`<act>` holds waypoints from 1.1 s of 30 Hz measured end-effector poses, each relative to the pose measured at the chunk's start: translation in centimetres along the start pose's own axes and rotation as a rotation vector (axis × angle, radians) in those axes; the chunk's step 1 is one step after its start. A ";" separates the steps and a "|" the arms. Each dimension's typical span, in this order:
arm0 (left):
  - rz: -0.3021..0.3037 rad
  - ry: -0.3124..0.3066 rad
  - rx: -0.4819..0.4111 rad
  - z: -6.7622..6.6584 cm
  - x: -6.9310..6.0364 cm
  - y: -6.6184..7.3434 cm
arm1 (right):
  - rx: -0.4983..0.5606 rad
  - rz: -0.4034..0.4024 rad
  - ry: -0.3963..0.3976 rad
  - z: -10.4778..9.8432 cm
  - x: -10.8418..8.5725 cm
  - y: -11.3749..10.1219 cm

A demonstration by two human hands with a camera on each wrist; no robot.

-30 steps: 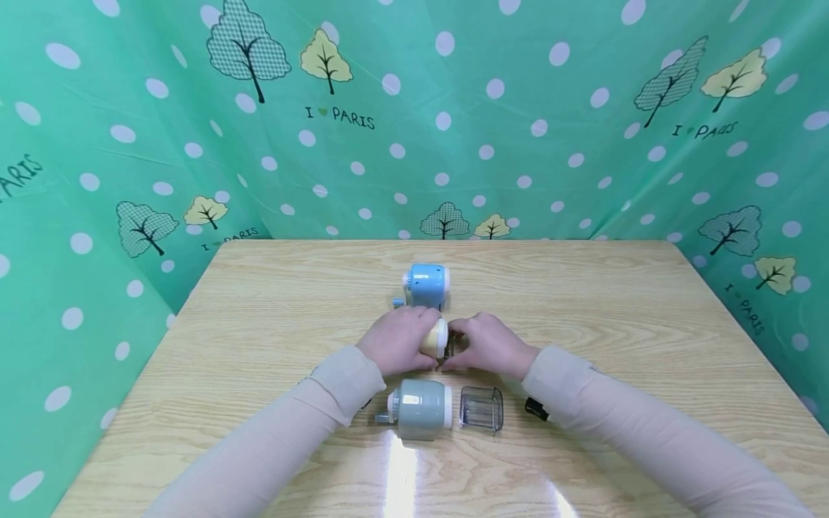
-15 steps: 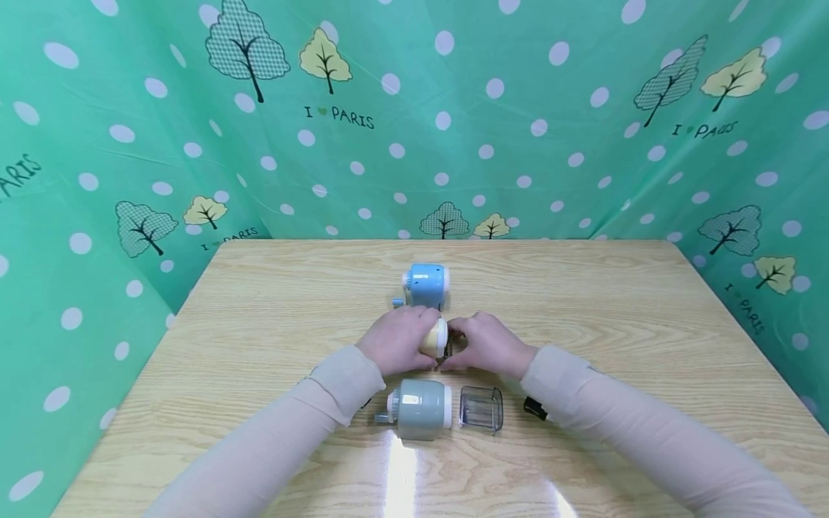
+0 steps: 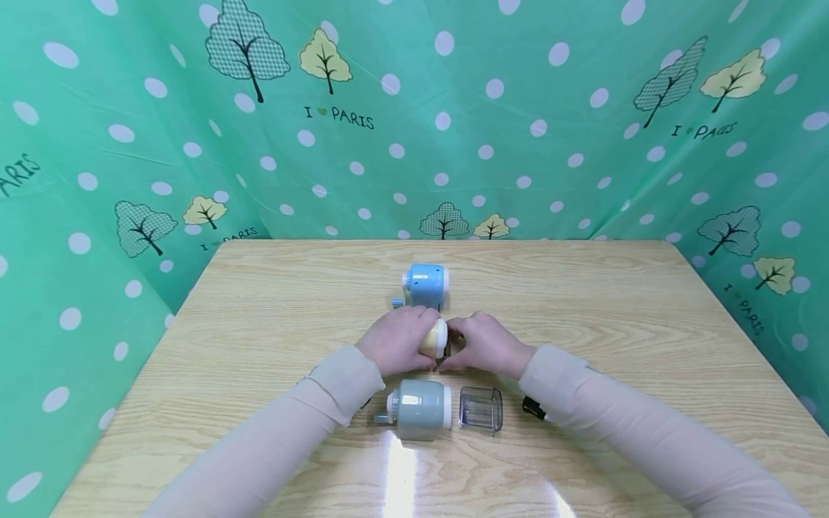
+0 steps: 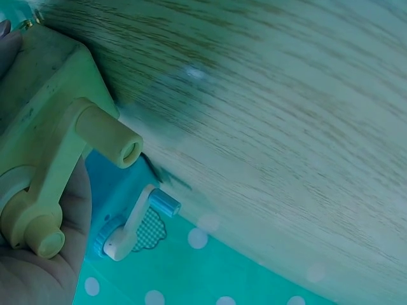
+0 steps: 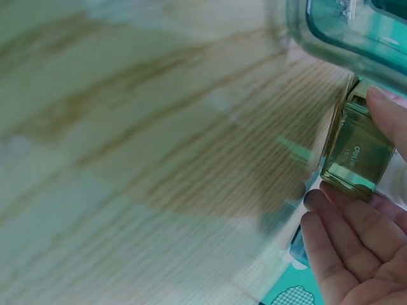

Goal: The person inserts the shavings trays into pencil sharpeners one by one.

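Observation:
My left hand [image 3: 393, 342] grips a pale yellow hand-crank pencil sharpener [image 3: 430, 341] at mid-table, its white rim facing right. In the left wrist view the sharpener's crank handle [image 4: 107, 136] sticks out beyond the palm. On the other side, my right hand [image 3: 491, 347] pinches a clear shavings drawer [image 5: 359, 152] between thumb and fingertips. That drawer is at the sharpener's white-rimmed end; how far it sits inside is hidden. Nearer me stands a grey-green pencil sharpener [image 3: 422, 404], with another clear drawer [image 3: 481, 409] apart on its right.
Behind my hands stands a blue pencil sharpener [image 3: 427, 285], its crank toward the left. A small black object [image 3: 534, 408] lies partly under my right sleeve. A green polka-dot curtain [image 3: 492, 144] rises at the wooden table's [image 3: 583, 288] back edge.
My right hand and sleeve have shifted very slightly left, toward the yellow pencil sharpener. The left hand keeps its place and grip.

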State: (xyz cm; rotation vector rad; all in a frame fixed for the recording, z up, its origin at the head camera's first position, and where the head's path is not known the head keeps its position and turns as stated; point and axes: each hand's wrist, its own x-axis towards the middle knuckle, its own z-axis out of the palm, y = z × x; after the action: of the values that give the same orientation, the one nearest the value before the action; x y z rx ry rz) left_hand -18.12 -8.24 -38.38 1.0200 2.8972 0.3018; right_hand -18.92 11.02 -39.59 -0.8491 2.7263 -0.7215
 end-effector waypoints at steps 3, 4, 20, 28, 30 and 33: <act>-0.003 -0.001 -0.002 0.0 0.0 0.0 | 0.000 0.001 -0.002 0.0 0.0 0.0; -0.004 -0.002 -0.002 0.0 0.0 0.0 | 0.000 0.002 -0.002 0.0 0.1 0.0; -0.006 -0.012 -0.012 -0.2 0.1 0.1 | -0.005 -0.001 -0.007 0.0 0.3 -0.4; 0.002 -0.004 -0.019 0.0 0.1 0.0 | 0.015 -0.013 -0.012 -0.1 0.4 -0.4; 0.002 -0.003 -0.019 0.0 0.1 0.0 | 0.019 -0.010 -0.013 0.0 0.4 -0.4; 0.003 -0.002 -0.020 0.0 0.1 0.0 | 0.022 -0.009 -0.013 0.0 0.4 -0.3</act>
State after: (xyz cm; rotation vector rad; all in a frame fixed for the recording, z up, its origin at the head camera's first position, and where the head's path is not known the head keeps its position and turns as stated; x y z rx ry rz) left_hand -18.21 -8.19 -38.39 1.0214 2.8849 0.3291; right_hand -19.10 10.56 -39.48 -0.8582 2.6998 -0.7430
